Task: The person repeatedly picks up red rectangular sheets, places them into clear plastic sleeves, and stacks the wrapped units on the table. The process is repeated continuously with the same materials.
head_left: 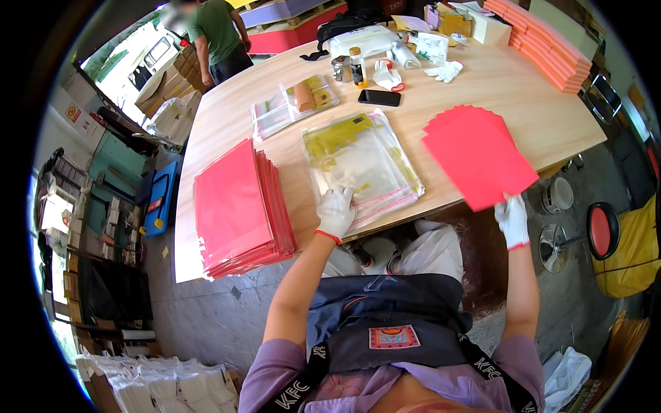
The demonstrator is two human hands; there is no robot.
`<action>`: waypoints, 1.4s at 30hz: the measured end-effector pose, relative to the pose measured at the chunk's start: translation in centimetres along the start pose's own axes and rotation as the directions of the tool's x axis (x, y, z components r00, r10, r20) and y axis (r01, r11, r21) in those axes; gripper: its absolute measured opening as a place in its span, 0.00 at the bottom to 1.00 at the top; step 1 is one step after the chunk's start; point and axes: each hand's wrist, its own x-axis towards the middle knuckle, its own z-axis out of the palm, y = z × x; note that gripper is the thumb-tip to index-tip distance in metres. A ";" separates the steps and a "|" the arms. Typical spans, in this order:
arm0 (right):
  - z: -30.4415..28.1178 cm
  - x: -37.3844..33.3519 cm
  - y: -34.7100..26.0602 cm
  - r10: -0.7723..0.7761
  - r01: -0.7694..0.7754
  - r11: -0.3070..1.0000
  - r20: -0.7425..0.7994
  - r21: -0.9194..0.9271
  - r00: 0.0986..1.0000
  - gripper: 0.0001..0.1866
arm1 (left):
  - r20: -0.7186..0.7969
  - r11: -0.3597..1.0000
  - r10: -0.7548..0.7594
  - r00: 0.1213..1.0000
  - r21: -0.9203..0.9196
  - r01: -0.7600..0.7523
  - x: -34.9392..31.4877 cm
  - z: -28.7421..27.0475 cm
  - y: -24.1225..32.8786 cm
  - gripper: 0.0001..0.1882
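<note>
My left hand point(336, 210), in a white knit glove with a red cuff, lies on the near edge of a stack of clear plastic bags point(379, 162). Its fingers rest on the bags and point away from me. My right hand point(512, 219), gloved the same way, pinches the near corner of the red paper sheets point(478, 155), which are fanned out at the table's right. Whether it grips one sheet or more cannot be made out. To the left stands a thick stack of red sheets in clear bags point(234, 210).
Behind the bags lie more packaged bags point(292, 107), a black phone point(379, 98), a bottle point(357, 67) and a loose white glove point(445, 71). Pink foam boards point(540, 45) line the far right of the table point(551, 131). A person point(219, 38) stands beyond the table; a stool point(602, 230) is at right.
</note>
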 end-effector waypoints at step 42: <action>5.4 -20.5 4.7 0.340 -0.341 0.938 0.352 -0.061 0.872 0.12 | 0.463 -0.626 -0.197 0.864 -0.738 0.253 -5.7 7.8 5.9 0.20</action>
